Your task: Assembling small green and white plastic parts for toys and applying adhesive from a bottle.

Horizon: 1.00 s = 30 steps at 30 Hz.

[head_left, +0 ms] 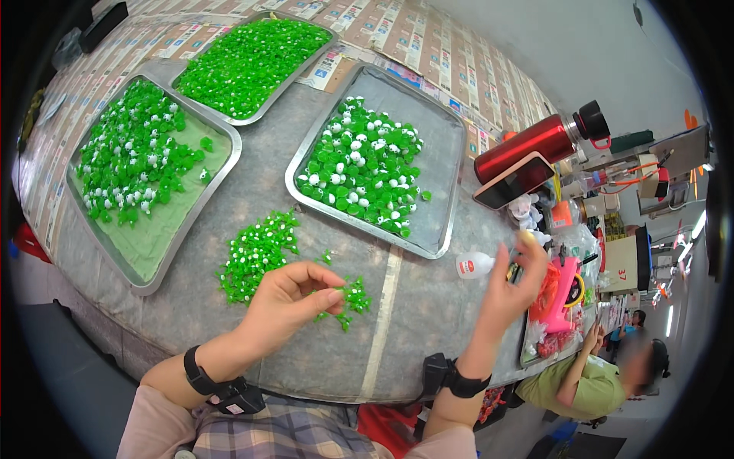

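My left hand [287, 302] is closed in a pinch over the table, thumb and forefinger together. Whatever lies between those fingertips is too small to make out. Right beside it are a few small green pieces with white spots [357, 294], and a larger pile of the same pieces [256, 256] spreads just beyond. My right hand [514, 287] is raised at the table's right side, fingers curled, with a gap between thumb and forefinger. A small white plastic bottle with a red-marked label [475, 265] is near its thumb.
Metal trays hold green and white pieces: one at left [229, 157], one behind [325, 47], one in the middle [447, 222]. A red flask [524, 148], a phone [514, 181] and a pink tool [564, 294] crowd the right side. A person in green [585, 386] sits there.
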Available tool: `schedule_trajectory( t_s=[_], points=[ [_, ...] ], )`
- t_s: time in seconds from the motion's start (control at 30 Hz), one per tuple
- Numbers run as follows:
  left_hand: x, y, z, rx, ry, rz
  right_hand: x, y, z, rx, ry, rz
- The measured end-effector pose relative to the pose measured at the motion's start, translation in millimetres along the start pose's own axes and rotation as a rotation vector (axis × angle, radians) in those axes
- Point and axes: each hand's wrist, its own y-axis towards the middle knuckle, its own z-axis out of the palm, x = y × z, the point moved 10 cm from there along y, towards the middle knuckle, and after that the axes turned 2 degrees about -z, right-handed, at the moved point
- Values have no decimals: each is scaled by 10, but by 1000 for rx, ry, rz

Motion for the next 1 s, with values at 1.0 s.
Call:
schedule_trajectory(
  t_s=[1.0],
  points=[
    [33, 39, -2, 19, -53, -33, 807, -1051, 1076, 803, 1421, 709]
  ],
)
